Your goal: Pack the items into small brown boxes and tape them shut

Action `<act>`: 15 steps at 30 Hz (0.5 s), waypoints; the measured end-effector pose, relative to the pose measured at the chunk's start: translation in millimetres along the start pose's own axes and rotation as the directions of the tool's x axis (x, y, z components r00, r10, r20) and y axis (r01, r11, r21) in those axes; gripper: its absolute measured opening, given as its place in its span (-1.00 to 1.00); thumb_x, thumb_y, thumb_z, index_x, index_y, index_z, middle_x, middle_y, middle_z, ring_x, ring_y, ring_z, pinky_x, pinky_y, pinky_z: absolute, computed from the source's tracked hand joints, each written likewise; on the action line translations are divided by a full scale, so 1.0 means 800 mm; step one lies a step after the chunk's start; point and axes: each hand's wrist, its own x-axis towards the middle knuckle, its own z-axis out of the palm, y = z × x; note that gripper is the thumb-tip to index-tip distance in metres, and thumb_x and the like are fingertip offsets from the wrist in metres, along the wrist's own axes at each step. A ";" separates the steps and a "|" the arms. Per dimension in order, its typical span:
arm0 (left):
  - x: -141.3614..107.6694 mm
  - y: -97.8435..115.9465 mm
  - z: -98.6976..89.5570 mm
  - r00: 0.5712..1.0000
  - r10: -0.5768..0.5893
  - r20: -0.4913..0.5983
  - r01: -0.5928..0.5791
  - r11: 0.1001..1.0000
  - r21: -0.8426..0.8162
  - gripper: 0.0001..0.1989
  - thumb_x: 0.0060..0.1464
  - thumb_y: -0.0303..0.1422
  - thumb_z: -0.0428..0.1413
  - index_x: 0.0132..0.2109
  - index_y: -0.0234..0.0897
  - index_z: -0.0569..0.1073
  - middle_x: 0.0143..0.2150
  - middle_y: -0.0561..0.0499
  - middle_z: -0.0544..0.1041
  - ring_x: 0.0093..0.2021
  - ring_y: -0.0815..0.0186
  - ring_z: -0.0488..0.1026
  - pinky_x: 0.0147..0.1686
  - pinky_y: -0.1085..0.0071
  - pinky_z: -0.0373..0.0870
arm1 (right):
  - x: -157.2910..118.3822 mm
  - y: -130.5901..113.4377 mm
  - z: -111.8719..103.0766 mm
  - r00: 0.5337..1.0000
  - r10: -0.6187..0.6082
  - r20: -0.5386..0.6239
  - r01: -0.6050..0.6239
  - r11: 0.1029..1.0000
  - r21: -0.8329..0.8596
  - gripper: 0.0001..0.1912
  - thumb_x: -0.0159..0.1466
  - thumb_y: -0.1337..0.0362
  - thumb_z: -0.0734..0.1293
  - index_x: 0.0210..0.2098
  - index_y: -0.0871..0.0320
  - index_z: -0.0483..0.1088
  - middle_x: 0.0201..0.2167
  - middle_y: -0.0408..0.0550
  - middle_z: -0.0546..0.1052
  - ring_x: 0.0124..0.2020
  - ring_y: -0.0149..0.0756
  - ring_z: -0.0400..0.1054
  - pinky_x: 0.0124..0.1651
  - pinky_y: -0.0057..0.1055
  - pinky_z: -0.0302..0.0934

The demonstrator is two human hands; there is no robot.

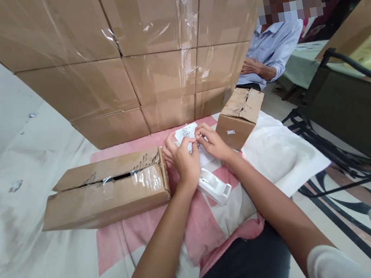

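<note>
My left hand [185,158] and my right hand [211,140] meet over a white sheet [186,132] with small items on it. The fingertips of both are pinched close together on something too small to make out. Just below them, a white tape dispenser [215,187] lies at a slant on the pink and white cloth [198,221]. To the left of my left hand is a long cardboard box [111,202], its top partly split along the seam. A smaller cardboard box [236,128] stands beyond my right hand.
Stacked taped cartons [161,77] form a wall behind the hands. Another person in a light blue shirt [276,44] sits at the back right. A dark folding chair [353,112] stands on the right over the patterned floor [364,223].
</note>
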 end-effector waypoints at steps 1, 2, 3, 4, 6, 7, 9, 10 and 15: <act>0.000 -0.001 0.001 1.000 0.006 -0.003 -0.006 1.000 -0.003 -0.94 0.17 -0.33 0.22 -0.28 -0.05 0.59 0.28 -0.03 0.34 0.31 -0.07 0.20 0.29 -0.08 0.10 | 0.000 0.000 0.000 1.000 0.005 0.000 -0.005 1.000 0.012 -0.75 0.46 0.13 0.20 -0.33 0.08 0.27 -0.22 -0.04 0.34 -0.16 -0.21 0.29 -0.03 -0.25 0.21; 0.000 -0.002 0.001 1.000 0.014 -0.005 -0.014 1.000 -0.005 -0.93 0.17 -0.34 0.22 -0.29 -0.06 0.59 0.28 -0.03 0.35 0.30 -0.07 0.20 0.28 -0.08 0.11 | 0.001 0.000 0.000 1.000 0.013 -0.001 -0.013 1.000 0.022 -0.76 0.45 0.15 0.20 -0.34 0.08 0.27 -0.23 -0.05 0.34 -0.17 -0.21 0.29 -0.04 -0.25 0.20; 0.000 -0.003 0.002 1.000 0.024 -0.007 -0.024 1.000 -0.008 -0.93 0.17 -0.35 0.22 -0.30 -0.07 0.58 0.28 -0.03 0.35 0.29 -0.08 0.21 0.27 -0.08 0.12 | 0.001 -0.001 0.000 1.000 0.025 -0.002 -0.025 0.999 0.033 -0.76 0.44 0.15 0.21 -0.34 0.08 0.28 -0.25 -0.06 0.35 -0.17 -0.21 0.29 -0.04 -0.25 0.20; 0.000 -0.004 0.003 0.999 0.034 -0.007 -0.034 0.999 -0.008 -0.92 0.17 -0.35 0.21 -0.30 -0.08 0.57 0.28 -0.03 0.35 0.29 -0.08 0.21 0.27 -0.08 0.12 | 0.001 -0.001 0.000 0.999 0.040 -0.001 -0.040 0.998 0.047 -0.77 0.44 0.15 0.22 -0.35 0.08 0.28 -0.26 -0.06 0.36 -0.17 -0.21 0.29 -0.04 -0.25 0.19; 0.000 -0.007 0.004 0.999 0.050 -0.007 -0.050 0.999 -0.005 -0.91 0.18 -0.36 0.21 -0.31 -0.09 0.56 0.28 -0.03 0.36 0.28 -0.09 0.22 0.26 -0.09 0.12 | 0.002 -0.001 0.000 0.996 0.093 -0.005 -0.092 0.991 0.094 -0.77 0.41 0.14 0.24 -0.36 0.08 0.30 -0.28 -0.07 0.36 -0.18 -0.21 0.29 -0.04 -0.25 0.18; 0.000 -0.007 0.005 0.998 0.056 -0.006 -0.056 0.998 -0.003 -0.91 0.18 -0.36 0.21 -0.31 -0.09 0.56 0.27 -0.03 0.36 0.28 -0.09 0.21 0.26 -0.10 0.12 | 0.002 0.000 0.000 0.992 0.124 -0.009 -0.122 0.985 0.123 -0.76 0.40 0.13 0.25 -0.37 0.09 0.31 -0.28 -0.08 0.36 -0.19 -0.21 0.29 -0.03 -0.25 0.18; 0.000 -0.008 0.005 0.997 0.071 -0.005 -0.071 0.997 0.005 -0.92 0.17 -0.36 0.23 -0.31 -0.08 0.56 0.25 -0.04 0.37 0.28 -0.09 0.22 0.27 -0.12 0.09 | 0.002 0.003 0.000 0.983 0.183 -0.013 -0.178 0.968 0.175 -0.76 0.37 0.12 0.26 -0.37 0.10 0.32 -0.30 -0.10 0.35 -0.22 -0.23 0.29 -0.05 -0.26 0.17; 0.000 -0.009 0.005 0.997 0.080 -0.005 -0.080 0.997 0.009 -0.93 0.17 -0.37 0.23 -0.31 -0.08 0.57 0.25 -0.05 0.37 0.28 -0.09 0.22 0.27 -0.12 0.09 | 0.002 0.004 0.001 0.978 0.206 -0.014 -0.200 0.961 0.192 -0.76 0.36 0.11 0.27 -0.37 0.10 0.32 -0.31 -0.11 0.35 -0.25 -0.25 0.28 -0.07 -0.27 0.17; 0.000 -0.008 0.004 0.996 0.091 0.005 -0.091 0.996 0.005 -0.94 0.17 -0.37 0.24 -0.26 -0.06 0.59 0.24 -0.06 0.37 0.27 -0.08 0.25 0.21 -0.08 0.15 | 0.001 0.009 0.002 0.958 0.288 -0.020 -0.274 0.930 0.245 -0.74 0.36 0.07 0.26 -0.36 0.10 0.31 -0.38 -0.17 0.33 -0.38 -0.33 0.25 -0.21 -0.33 0.17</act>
